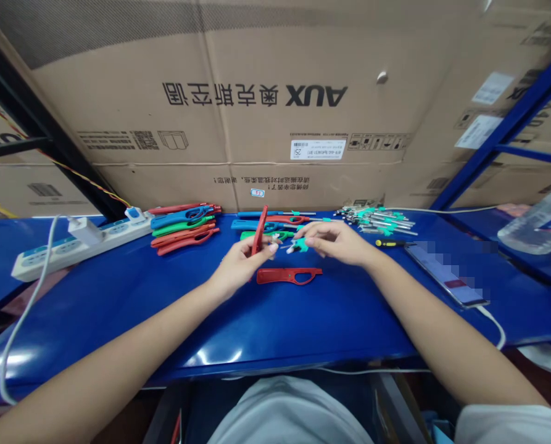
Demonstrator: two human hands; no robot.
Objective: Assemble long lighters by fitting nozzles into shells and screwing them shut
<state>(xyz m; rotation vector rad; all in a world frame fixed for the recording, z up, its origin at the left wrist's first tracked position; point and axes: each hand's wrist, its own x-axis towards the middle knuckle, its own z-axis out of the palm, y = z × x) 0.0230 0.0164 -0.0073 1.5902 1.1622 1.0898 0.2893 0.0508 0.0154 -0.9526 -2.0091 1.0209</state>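
While the left hand (240,262) pinches a narrow red plastic casing (259,229) near its lower end, the piece points away from the palm, its long axis slanting slightly rightward. Just to its right, the right hand (337,243) has its fingertips closed on a small teal-and-white plastic part (298,246); that hand is the nearer to the heap of thin metal rods with teal fittings (386,223). A flat red handle-shaped shell (275,277) lies crosswise below both hands on the glossy blue tabletop (210,333).
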